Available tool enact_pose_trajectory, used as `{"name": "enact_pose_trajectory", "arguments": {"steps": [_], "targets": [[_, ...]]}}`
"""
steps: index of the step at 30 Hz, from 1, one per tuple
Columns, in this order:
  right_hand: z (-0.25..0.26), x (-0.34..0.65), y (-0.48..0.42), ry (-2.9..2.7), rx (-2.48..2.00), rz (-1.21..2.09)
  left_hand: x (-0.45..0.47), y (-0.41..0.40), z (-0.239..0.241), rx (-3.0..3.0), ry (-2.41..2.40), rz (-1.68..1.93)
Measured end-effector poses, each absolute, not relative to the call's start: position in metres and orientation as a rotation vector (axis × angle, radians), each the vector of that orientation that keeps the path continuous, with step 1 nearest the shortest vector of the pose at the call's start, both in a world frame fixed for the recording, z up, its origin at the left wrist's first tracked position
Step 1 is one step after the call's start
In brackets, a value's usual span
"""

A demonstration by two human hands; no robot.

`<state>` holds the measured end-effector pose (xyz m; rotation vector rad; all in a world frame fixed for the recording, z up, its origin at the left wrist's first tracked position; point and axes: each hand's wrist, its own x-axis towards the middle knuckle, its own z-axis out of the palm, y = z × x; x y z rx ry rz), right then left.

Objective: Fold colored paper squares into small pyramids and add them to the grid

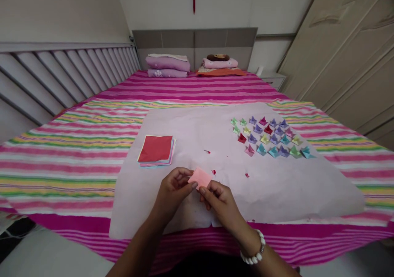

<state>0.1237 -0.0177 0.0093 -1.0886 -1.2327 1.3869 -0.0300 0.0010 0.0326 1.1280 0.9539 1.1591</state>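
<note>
Between both hands is a small folded square of pink paper (200, 177), held just above the white sheet. My left hand (175, 186) pinches its left edge between thumb and fingers. Thumb and fingers of my right hand (219, 199) grip its lower right corner; a white beaded bracelet (254, 250) circles that wrist. To the left lies a stack of square coloured paper (155, 149), red on top. Several small folded paper figures (267, 138) in many colours stand in rows at the right.
A large white sheet (197, 125) covers part of the striped bed (76, 145). Small red scraps (247, 175) lie on it. Folded purple bedding (168, 65) and another pile (220, 63) sit by the headboard (195, 41). A slatted white rail (70, 76) runs along the left.
</note>
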Motion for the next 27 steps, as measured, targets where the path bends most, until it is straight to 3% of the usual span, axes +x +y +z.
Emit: {"name": "enact_pose_trajectory", "arguments": {"steps": [12, 21, 27], "targets": [[0.01, 0.125, -0.018, -1.272, -1.117, 1.344, -0.025, 0.0, 0.033, 1.442, 1.094, 1.223], [0.008, 0.127, -0.017, -1.195, -0.974, 1.412, -0.025, -0.003, 0.037, 1.248, 1.074, 1.125], [0.007, 0.138, -0.012, -1.185, -0.909, 1.162, -0.027, -0.007, 0.041, 1.313, 1.005, 1.031]]}}
